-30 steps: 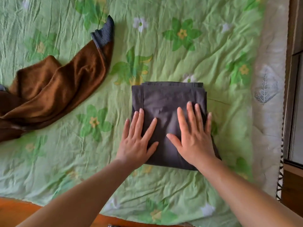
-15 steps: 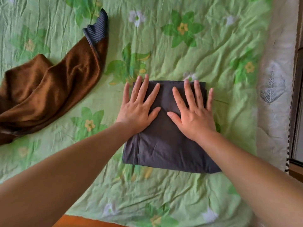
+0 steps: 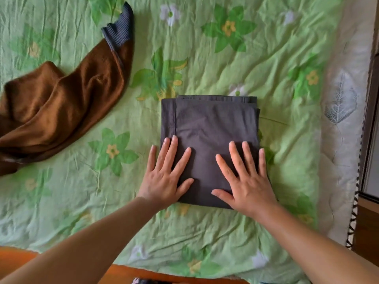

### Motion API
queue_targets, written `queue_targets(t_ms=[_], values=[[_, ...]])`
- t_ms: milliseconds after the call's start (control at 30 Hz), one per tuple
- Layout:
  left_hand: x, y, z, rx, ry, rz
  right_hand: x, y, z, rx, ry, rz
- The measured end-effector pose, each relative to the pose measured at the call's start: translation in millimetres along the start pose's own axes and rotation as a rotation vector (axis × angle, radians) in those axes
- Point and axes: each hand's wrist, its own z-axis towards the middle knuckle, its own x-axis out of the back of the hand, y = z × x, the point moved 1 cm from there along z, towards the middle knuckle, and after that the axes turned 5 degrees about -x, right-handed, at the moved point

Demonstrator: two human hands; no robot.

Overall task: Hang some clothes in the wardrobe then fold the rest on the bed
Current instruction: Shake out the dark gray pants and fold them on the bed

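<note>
Head view: the folded dark grey garment lies mid-bed on the green floral quilt. Both hands, left hand and right hand, rest flat with fingers spread on its near half, gripping nothing. Judged step: smoothing the fold. Next likely calls for the unfolded brown garment, well apart at left.

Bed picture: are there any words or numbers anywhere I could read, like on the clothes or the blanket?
None: no words, numbers or labels show anywhere.
The folded grey cloth under both hands is plain.
The brown garment shows no tag.
The green blanket has only flowers and leaves printed on it.
</note>
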Motion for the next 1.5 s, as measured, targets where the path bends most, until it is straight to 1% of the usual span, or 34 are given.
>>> queue_targets(t_ms=[67, 167, 267, 333, 367, 433, 500, 600, 733, 800, 867, 900, 933, 967, 1000, 1100, 1167, 1233, 1267, 1333, 1433, 1467, 1500], values=[[-2, 0, 7, -0.007, -0.018, -0.009, -4, 5, 4, -0.008, -0.035, -0.017], [3, -1, 7, -0.005, 0.004, -0.047, -5, 7, 6, -0.004, -0.025, 0.026], [21, -9, 20, -0.001, 0.069, -0.066, 7, 7, 18, -0.062, 0.063, 0.064], [35, -22, 52, 0.045, 0.091, -0.036, 21, 13, 51, -0.129, 0.11, 0.05], [42, -29, 74, 0.073, 0.083, -0.031, 28, 17, 72, -0.16, 0.105, 0.035], [57, -40, 115, 0.103, 0.01, -0.036, 41, 26, 109, -0.196, 0.036, 0.023], [69, -46, 144, 0.091, -0.1, -0.037, 54, 34, 133, -0.212, -0.039, 0.06], [91, -51, 167, 0.082, -0.307, -0.141, 72, 38, 143, -0.258, -0.105, 0.142], [124, -47, 182, 0.047, -0.546, -0.206, 93, 44, 142, -0.279, -0.253, 0.106], [135, -42, 181, 0.035, -0.605, -0.202, 108, 48, 141, -0.274, -0.337, 0.164], [145, -38, 172, 0.035, -0.626, -0.246, 124, 50, 138, -0.251, -0.439, 0.204], [150, -36, 167, 0.027, -0.619, -0.265, 133, 49, 135, -0.242, -0.478, 0.216], [158, -34, 162, 0.01, -0.597, -0.27, 146, 49, 132, -0.234, -0.483, 0.221], [171, -34, 159, -0.013, -0.555, -0.266, 161, 51, 130, -0.228, -0.445, 0.222], [186, -34, 157, -0.029, -0.488, -0.256, 177, 53, 129, -0.231, -0.377, 0.223], [242, -38, 164, -0.033, -0.186, -0.235, 237, 64, 134, -0.229, -0.081, 0.175], [274, -33, 165, -0.067, -0.011, -0.171, 272, 66, 136, -0.181, 0.101, 0.113], [285, -21, 155, -0.122, 0.083, -0.064, 289, 60, 129, -0.108, 0.186, 0.045], [281, -14, 146, -0.15, 0.102, -0.003, 288, 55, 121, -0.079, 0.193, 0.012], [256, -2, 119, -0.159, 0.086, 0.11, 266, 39, 98, -0.056, 0.187, -0.05], [187, 10, 69, -0.138, 0.029, 0.17, 198, 10, 48, -0.032, 0.193, -0.11], [161, 14, 50, -0.136, -0.015, 0.173, 169, 0, 29, -0.036, 0.158, -0.116], [134, 17, 30, -0.129, -0.083, 0.163, 141, -10, 9, -0.055, 0.065, -0.113]])
